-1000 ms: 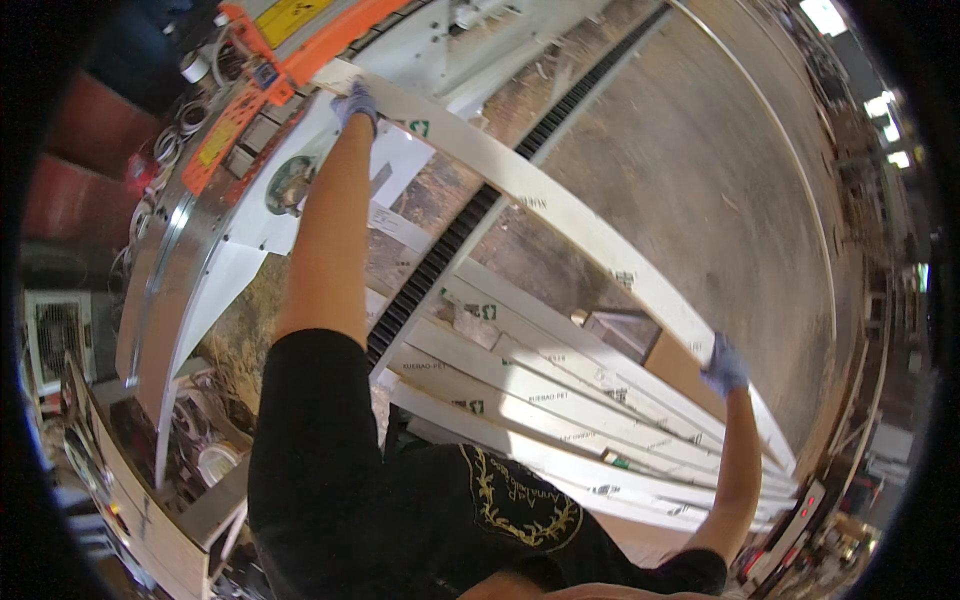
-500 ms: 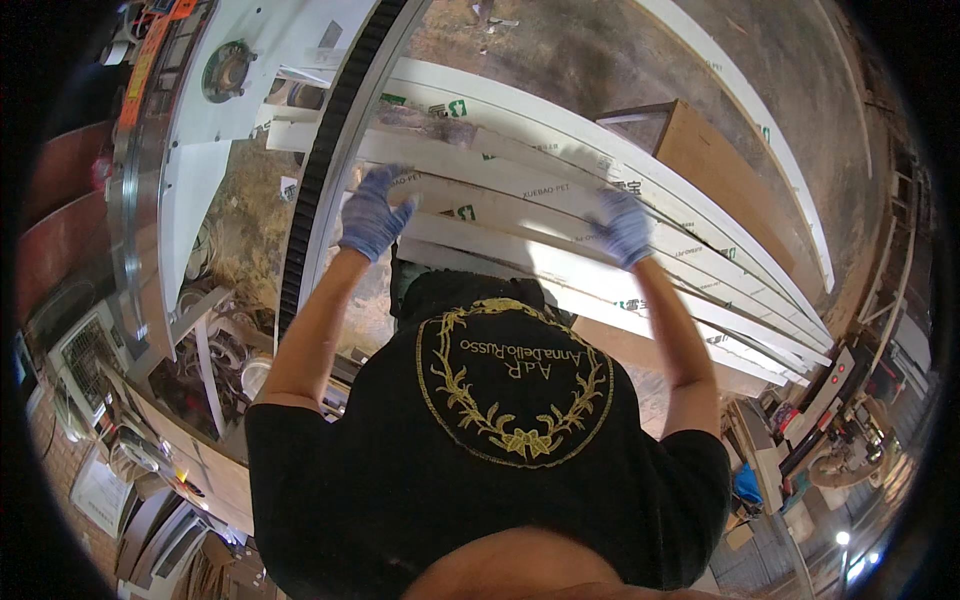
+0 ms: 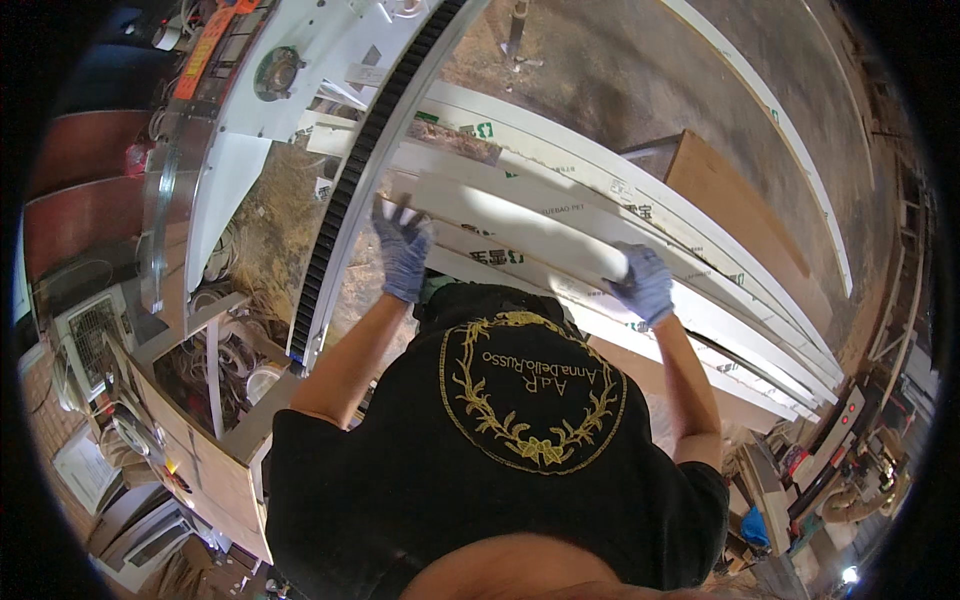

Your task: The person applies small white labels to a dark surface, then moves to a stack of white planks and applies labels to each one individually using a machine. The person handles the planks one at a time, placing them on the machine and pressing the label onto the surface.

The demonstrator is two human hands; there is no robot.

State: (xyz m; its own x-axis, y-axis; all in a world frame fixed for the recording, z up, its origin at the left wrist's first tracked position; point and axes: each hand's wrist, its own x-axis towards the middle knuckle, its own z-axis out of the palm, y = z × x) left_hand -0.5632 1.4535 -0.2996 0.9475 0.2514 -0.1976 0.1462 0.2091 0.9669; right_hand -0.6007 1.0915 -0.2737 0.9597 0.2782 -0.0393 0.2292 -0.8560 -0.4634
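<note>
Long white board strips [image 3: 560,212], with green and dark print and some covered in film, lie fanned side by side in front of me. My left hand [image 3: 403,250], in a blue-grey knit glove, is at their left ends with its fingers spread upward. It looks open, and I cannot tell whether it presses on a strip. My right hand [image 3: 642,283], gloved the same way, rests over the near edge of a bright, plain white strip [image 3: 520,218]. Its fingers stretch forward and its thumb points left, apart from them.
A machine's pale rail with a black ribbed track [image 3: 345,200] runs close past my left hand. Beyond the strips stands a brown board box [image 3: 730,205]. One long white strip [image 3: 780,110] lies on the floor farther off. A wooden bench [image 3: 195,460] is at lower left.
My view has shifted, so the scene sits lower and farther right. A plain bright strip face shows between my hands where printed faces showed before. My left hand's fingers now point up, spread.
</note>
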